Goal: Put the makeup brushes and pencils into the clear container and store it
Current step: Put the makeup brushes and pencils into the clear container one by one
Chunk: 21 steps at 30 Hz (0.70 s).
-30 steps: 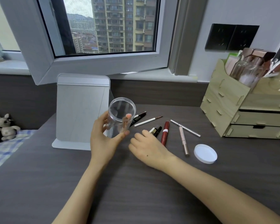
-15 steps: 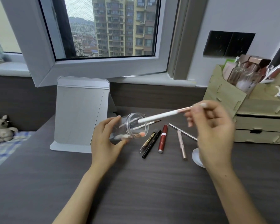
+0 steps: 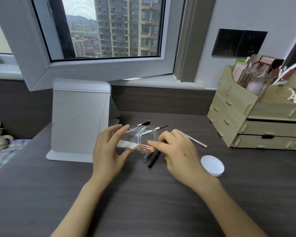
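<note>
L hand (image 3: 108,151) grips tipped clear plastic jar (image 3: 137,139); R hand (image 3: 178,153), fingers curled at jar mouth, grasp unclear; round white lid (image 3: 212,165) right of jar.

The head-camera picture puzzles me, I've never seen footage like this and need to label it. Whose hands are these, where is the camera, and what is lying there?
There is no machine: a person wears one wide camera on the head, looking down at their own two hands. The left hand holds a clear container tilted on its side, its mouth facing right, with a white-handled brush inside. The right hand reaches at its mouth; whether it grips anything is unclear. On the dark desk lie a black pencil, a white pencil, a silver pencil and the white lid. Behind stand a folding mirror and a wooden organiser.
</note>
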Each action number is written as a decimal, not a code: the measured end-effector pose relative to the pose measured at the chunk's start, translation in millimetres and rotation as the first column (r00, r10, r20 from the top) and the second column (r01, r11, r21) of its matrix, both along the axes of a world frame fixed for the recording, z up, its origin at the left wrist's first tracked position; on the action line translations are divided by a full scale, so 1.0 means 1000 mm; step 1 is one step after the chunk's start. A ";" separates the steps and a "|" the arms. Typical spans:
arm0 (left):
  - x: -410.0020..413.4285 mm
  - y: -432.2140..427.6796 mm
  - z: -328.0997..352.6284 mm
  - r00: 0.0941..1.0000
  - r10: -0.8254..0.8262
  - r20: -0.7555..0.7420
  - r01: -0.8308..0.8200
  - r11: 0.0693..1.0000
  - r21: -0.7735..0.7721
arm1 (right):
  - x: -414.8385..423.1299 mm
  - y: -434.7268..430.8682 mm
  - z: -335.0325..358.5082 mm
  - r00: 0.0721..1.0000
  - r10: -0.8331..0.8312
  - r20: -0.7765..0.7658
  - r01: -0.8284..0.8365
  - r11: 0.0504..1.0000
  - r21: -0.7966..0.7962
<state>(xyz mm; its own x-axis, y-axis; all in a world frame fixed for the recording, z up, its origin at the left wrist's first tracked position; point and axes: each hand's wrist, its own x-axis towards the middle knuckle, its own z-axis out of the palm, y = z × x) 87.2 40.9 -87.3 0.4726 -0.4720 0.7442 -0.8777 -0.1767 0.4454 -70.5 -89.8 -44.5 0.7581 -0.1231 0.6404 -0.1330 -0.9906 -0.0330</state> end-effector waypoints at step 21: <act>0.004 -0.003 0.002 0.982 -0.006 -0.186 -0.008 0.997 -0.075 | 0.114 -0.130 -0.032 0.811 -0.354 -0.465 0.117 0.878 -0.465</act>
<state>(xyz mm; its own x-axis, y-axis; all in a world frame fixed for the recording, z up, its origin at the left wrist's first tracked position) 90.9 37.8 -85.6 0.6066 -0.4176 0.6765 -0.7781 -0.1369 0.6131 43.6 -220.3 -76.7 0.9675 -0.1699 0.1875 -0.2426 -0.8329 0.4974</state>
